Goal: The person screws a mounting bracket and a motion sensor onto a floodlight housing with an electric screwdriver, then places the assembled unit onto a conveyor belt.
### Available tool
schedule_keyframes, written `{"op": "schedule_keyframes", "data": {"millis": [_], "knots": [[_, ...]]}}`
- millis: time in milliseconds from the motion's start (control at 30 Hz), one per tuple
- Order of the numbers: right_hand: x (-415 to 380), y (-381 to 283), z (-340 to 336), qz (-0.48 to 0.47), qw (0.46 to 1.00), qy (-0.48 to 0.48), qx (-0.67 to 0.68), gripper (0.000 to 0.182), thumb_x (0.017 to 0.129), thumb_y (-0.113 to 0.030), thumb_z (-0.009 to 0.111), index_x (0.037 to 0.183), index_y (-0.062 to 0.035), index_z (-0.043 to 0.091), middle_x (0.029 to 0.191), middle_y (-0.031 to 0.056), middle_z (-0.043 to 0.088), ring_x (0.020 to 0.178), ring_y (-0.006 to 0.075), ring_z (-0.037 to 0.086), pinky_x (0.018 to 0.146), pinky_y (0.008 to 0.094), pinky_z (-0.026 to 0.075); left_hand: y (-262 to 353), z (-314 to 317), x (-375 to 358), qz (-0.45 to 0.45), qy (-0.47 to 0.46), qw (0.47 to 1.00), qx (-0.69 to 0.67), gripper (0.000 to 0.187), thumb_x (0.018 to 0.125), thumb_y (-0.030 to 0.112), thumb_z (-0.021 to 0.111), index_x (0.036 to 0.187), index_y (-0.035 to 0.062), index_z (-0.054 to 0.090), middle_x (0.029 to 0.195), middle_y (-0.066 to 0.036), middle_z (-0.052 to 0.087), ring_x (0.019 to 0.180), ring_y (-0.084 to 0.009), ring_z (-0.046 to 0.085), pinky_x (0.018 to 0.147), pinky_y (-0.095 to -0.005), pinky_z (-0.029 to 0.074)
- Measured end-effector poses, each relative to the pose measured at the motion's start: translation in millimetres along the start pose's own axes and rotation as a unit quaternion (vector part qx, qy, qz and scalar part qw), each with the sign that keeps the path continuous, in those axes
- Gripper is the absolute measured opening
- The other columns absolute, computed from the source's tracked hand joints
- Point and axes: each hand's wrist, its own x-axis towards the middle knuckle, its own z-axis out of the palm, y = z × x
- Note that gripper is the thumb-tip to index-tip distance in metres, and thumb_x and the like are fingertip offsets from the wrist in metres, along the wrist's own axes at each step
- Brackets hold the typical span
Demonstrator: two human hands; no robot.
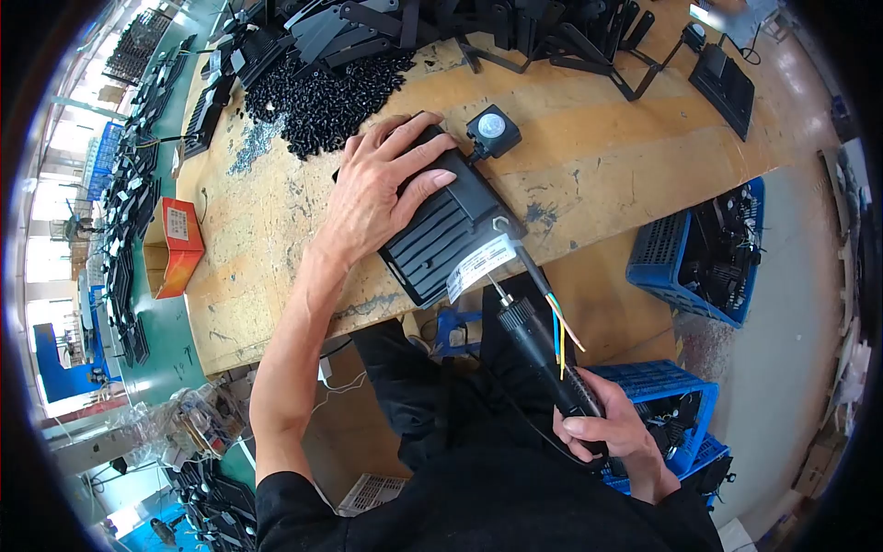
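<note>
A black floodlight [469,198] lies face down near the table's front edge, ribbed back up, with a motion sensor [493,131] at its far side. My left hand [386,179] grips its left part, fingers curled over the housing and thumb across it. A white label [482,265] sticks out from the near corner beside a cable ending in bare coloured wires [557,327]. My right hand [607,419] is wrapped round a black electric screwdriver [538,345], whose bit points up at the label and overlaps its lower edge in this view.
A heap of small black screws [322,101] and silver ones [253,147] lie beyond the floodlight. Black brackets [368,28] pile up at the back. An orange box [175,248] stands at the left edge; blue crates [658,248] sit below the table on the right.
</note>
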Motion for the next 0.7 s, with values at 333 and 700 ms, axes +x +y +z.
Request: {"op": "schedule_keyframes", "data": {"millis": [333,700], "knots": [[25.5,20.8,-42.7,0.062,0.923,-0.258,0.279,0.088,0.097,-0.019,0.068,0.166,0.0038,0.017,0.079,0.0135,0.056,0.047,0.0156,0.055,0.039,0.0261,0.042,4.0,-4.5,-0.2,-0.004,-0.025,1.0,0.006,0.041,0.104,0.039,0.063,0.136,0.0152,0.07,0.152,-0.01,0.057,0.144,-0.0337,0.047,0.117,-0.049,0.035],[-40.7,-20.1,-41.5,-0.111,0.931,0.043,-0.344,0.085,0.085,-0.014,0.085,0.156,0.0037,0.043,0.089,0.0051,0.063,0.06,0.0076,0.058,0.055,0.0262,0.049,-0.6,-34.3,1.5,0.037,-0.092,0.991,-0.085,0.051,0.088,0.039,0.082,0.13,0.0115,0.07,0.138,-0.011,0.063,0.135,-0.0344,0.048,0.117,-0.0483,0.038]]}}
